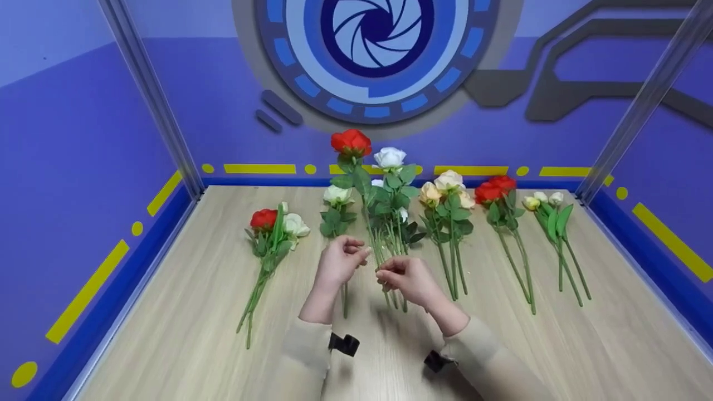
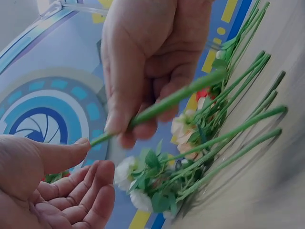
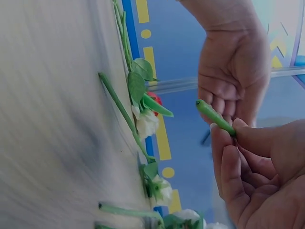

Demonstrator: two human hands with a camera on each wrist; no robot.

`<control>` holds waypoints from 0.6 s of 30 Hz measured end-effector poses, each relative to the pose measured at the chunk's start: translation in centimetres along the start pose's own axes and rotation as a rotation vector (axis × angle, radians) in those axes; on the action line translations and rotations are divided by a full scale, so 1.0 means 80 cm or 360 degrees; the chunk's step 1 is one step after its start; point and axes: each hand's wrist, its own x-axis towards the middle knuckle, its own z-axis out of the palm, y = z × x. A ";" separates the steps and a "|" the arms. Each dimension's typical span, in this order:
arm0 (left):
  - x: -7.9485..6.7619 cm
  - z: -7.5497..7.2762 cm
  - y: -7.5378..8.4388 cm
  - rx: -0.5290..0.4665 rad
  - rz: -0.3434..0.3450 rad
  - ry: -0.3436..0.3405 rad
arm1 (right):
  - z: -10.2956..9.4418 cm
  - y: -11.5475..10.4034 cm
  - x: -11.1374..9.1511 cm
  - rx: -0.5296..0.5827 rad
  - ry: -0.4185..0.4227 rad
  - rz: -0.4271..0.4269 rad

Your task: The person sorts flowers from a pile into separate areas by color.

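Note:
A long-stemmed red rose [image 1: 351, 143] rises at the middle of the table in the head view. My right hand [image 1: 411, 279] pinches its green stem [image 2: 178, 99] between thumb and fingers, low down near the cut end. Beside the stem is my left hand [image 1: 338, 263]; its thumb tip is against or just next to the stem, and its fingers are loosely bent without closing round it. In the right wrist view the stem end [image 3: 212, 113] sticks out past the right fingers. White roses [image 1: 390, 159] lie behind the hands, their stems partly hidden by the right hand.
A mixed bunch with a red rose [image 1: 263, 219] lies on the left of the wooden table [image 1: 184, 312]. A single white rose [image 1: 337, 194] is near the left hand. Rightward lie peach roses [image 1: 449, 181], red roses [image 1: 496, 189] and white tulips [image 1: 556, 198]. Blue panels enclose the table.

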 end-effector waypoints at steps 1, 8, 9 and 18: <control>0.001 -0.005 -0.002 0.0020 -0.0005 0.0031 | -0.004 0.001 0.001 -0.0011 0.0011 0.0002; 0.011 -0.047 -0.022 0.0194 -0.0116 0.0295 | -0.042 0.002 0.007 -0.0108 0.0117 0.0030; 0.012 -0.053 -0.025 0.0217 -0.0135 0.0317 | -0.049 0.003 0.008 -0.0121 0.0139 0.0050; 0.014 -0.114 -0.060 0.0478 -0.0360 0.0589 | -0.135 0.019 0.007 -0.0279 0.0314 0.0261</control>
